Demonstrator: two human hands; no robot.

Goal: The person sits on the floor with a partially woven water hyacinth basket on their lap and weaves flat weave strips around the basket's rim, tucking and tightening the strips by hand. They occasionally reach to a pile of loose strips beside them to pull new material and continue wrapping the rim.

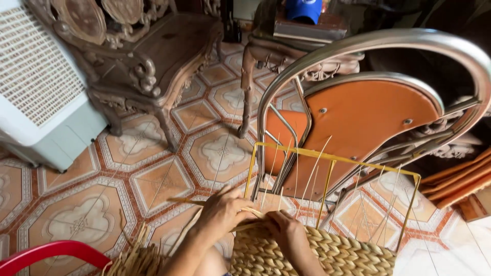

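Fingers of your left hand point(221, 212) and right hand point(288, 232) pinch straw strands point(250, 217) atop the basket point(317, 253); yanking toward 12 o'clock could snap them or bend the yellow frame point(327, 158).

Patterned tile floor point(153, 179) bears a carved wooden chair point(148, 56); a white cooler point(36, 87); a folding chair point(358, 117).

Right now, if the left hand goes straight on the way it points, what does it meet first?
The left hand points right, toward the right hand at the rim of the woven basket. It would probably meet that hand first, or the thin upright straws beside it; depth is unclear.
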